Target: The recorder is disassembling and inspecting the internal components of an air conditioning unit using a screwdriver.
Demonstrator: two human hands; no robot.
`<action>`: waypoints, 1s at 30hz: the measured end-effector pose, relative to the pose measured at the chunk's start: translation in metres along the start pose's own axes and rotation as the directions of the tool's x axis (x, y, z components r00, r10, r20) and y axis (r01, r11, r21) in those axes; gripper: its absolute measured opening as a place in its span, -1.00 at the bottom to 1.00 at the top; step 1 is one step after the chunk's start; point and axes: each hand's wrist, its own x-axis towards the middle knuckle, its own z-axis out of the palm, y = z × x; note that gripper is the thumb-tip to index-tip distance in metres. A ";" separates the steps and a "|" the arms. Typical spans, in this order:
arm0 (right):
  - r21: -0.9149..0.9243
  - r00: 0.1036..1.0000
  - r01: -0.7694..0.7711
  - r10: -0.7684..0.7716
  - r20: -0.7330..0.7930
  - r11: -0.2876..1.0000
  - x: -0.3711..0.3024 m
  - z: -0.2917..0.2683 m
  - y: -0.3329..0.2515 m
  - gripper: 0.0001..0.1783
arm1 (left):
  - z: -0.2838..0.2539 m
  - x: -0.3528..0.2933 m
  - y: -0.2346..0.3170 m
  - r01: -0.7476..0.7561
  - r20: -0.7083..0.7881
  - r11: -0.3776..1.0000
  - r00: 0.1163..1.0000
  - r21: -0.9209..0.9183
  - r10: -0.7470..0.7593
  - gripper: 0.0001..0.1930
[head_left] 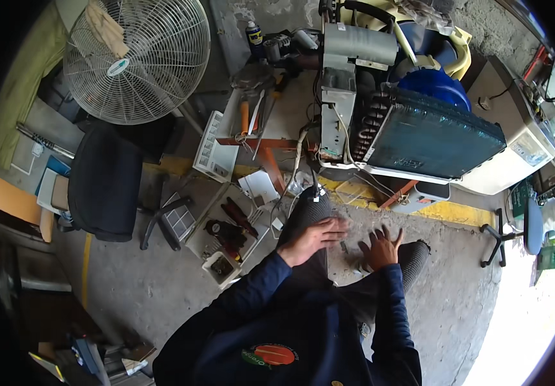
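My left hand [317, 242] hovers at my left knee, slightly smeared, with its fingers stretched out and nothing in it. Beside my right knee, my right hand [382, 249] has its fingers spread, also holding nothing. In front of both hands, on a bench, stands an opened air conditioner unit. Its dark finned coil [435, 136] faces me at the right, with curved copper-like tubes at its left end. A grey metal box [337, 125] and a rounded metal housing [361, 45] are left of and above the coil. Loose cables [300, 151] hang down from the unit.
An orange-handled tool [244, 117] and other hand tools lie on the bench's left. A floor tray [194, 244] holds pliers and small parts. A large fan [137, 58] and a black chair [107, 180] stand left; a blue stool [533, 226] stands right.
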 end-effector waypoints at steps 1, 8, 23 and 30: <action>0.047 0.987 -0.104 0.097 0.130 0.993 -0.005 0.006 0.026 -0.43 | -0.008 -0.009 0.015 -0.066 0.053 0.981 0.997 0.182 0.057 -0.66; 0.532 0.793 -0.607 0.401 0.459 0.591 -0.030 0.047 0.093 -0.57 | 0.023 -0.087 0.188 -0.428 0.133 0.664 0.884 0.613 0.448 -0.82; 0.385 0.802 -0.567 0.383 0.458 0.728 -0.048 0.106 0.113 -0.54 | -0.114 0.088 0.372 0.270 -0.120 -0.114 0.714 0.956 0.690 -0.67; 0.379 0.798 -0.570 0.380 0.469 0.729 -0.043 0.090 0.097 -0.55 | -0.086 0.080 0.350 0.656 -0.287 -0.327 0.650 0.680 0.704 -0.50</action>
